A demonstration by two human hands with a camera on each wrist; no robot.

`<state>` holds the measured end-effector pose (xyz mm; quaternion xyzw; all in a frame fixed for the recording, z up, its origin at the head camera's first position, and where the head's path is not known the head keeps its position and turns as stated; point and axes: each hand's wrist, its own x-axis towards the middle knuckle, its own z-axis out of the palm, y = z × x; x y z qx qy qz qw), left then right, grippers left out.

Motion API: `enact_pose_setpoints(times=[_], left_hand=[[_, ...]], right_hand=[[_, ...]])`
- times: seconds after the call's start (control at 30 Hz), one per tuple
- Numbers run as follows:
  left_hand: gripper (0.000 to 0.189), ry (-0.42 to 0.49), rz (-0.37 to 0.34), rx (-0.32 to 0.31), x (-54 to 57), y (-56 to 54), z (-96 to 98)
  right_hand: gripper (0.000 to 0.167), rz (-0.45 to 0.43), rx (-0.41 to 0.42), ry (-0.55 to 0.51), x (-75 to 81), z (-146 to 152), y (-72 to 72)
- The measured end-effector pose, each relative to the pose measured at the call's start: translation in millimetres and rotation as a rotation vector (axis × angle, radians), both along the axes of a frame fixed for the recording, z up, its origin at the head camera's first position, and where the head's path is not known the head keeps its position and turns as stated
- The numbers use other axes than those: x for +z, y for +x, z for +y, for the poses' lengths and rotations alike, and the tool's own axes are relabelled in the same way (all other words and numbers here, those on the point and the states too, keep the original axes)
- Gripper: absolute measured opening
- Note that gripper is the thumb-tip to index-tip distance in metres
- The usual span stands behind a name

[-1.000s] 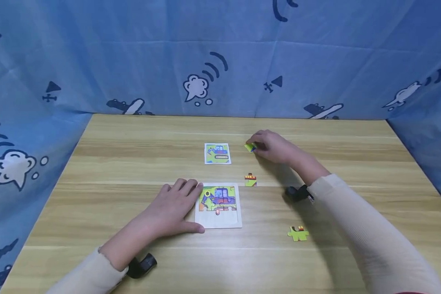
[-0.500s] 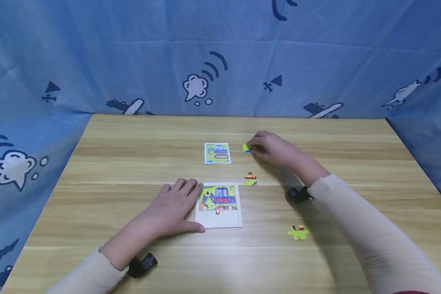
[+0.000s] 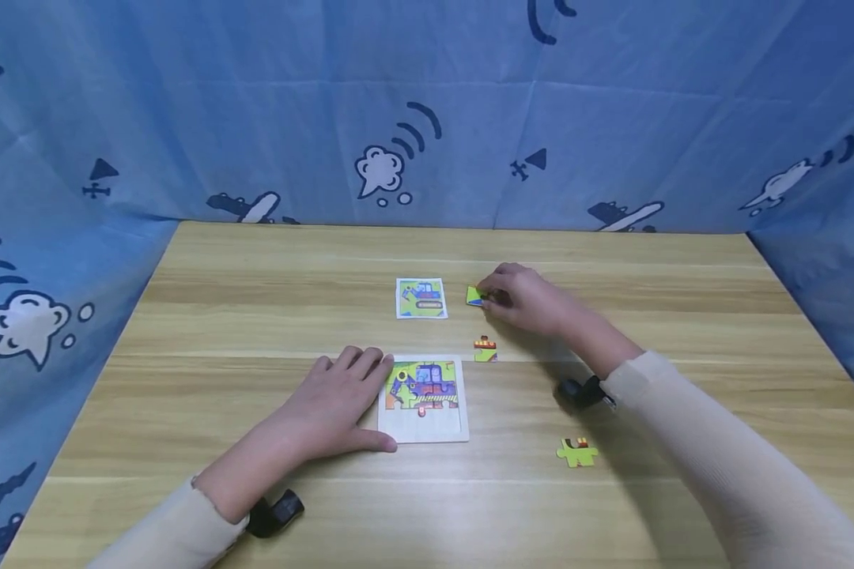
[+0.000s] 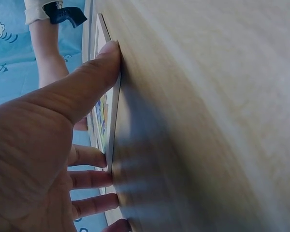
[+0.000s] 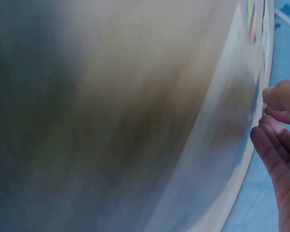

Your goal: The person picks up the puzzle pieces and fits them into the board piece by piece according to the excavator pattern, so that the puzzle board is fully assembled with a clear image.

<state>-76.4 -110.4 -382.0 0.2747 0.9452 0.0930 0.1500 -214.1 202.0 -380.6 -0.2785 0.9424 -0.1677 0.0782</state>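
My right hand [image 3: 527, 299] pinches a green and blue puzzle piece [image 3: 474, 296] low over the table, and the fingers cover its right part. The pinching fingertips [image 5: 267, 94] show at the edge of the right wrist view, where the piece is hardly visible. My left hand [image 3: 338, 407] rests along the left side of a white puzzle board [image 3: 430, 431], its fingers and thumb [image 4: 104, 63] extended and touching the board. The board's upper part holds joined pieces showing a purple excavator [image 3: 427, 385]; its lower part shows bare white.
A small picture card [image 3: 421, 299] with an excavator lies beyond the board. One loose red, yellow and green puzzle piece [image 3: 485, 349] lies right of the board, and another green puzzle piece [image 3: 578, 453] lies nearer at the right. A blue curtain [image 3: 427, 118] hangs behind the table.
The right hand has turned the green and blue piece and shifted it slightly left and nearer, so its blue corner shows more. The left hand and board have stayed put.
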Motion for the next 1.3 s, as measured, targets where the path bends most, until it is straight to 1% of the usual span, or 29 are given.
enact_pose_setpoints(times=[0.1, 0.23, 0.3, 0.5, 0.57, 0.67, 0.83, 0.97, 1.07, 1.2, 1.3], left_hand=[[0.108, 0.002, -0.003, -0.001, -0.4, 0.3, 0.0], [0.107, -0.008, 0.006, -0.005, -1.1, 0.1, 0.0], [0.108, -0.01, 0.011, -0.007, -1.3, 0.0, 0.1], [0.108, -0.002, 0.019, -0.016, -2.2, -0.9, 0.4], [0.108, 0.001, 0.027, -0.021, -2.5, -0.9, 0.2], [0.107, 0.006, 0.038, -0.027, -2.9, -0.8, -0.5], [0.106, 0.012, 0.042, -0.034, -3.4, -1.2, -0.1], [0.107, 0.01, 0.048, -0.036, -4.3, -1.0, -0.3], [0.106, 0.009, 0.049, -0.03, -4.6, 0.0, -1.5], [0.106, 0.008, 0.048, -0.027, -3.9, 1.0, -2.7], [0.106, 0.004, 0.051, -0.028, -3.6, 0.9, -2.8]], right_hand=[[0.033, 0.017, 0.01, -0.011, 3.5, -8.5, 14.5], [0.032, 0.078, 0.094, -0.065, 5.2, -23.4, 38.5], [0.032, 0.088, 0.132, -0.078, 6.3, -31.7, 53.3], [0.031, 0.023, 0.199, -0.062, 7.6, -52.8, 97.7], [0.03, 0.008, 0.226, -0.061, 6.7, -58.0, 109.1], [0.028, 0.011, 0.281, -0.064, 4.0, -64.4, 122.1], [0.024, 0.059, 0.362, -0.075, 1.1, -71.4, 135.2], [0.023, 0.089, 0.396, -0.087, -0.1, -74.6, 138.6], [0.022, 0.113, 0.418, -0.076, -1.7, -78.2, 139.0], [0.018, 0.192, 0.445, -0.042, -4.1, -84.4, 140.2], [0.014, 0.256, 0.447, -0.023, -5.6, -87.9, 141.5]])
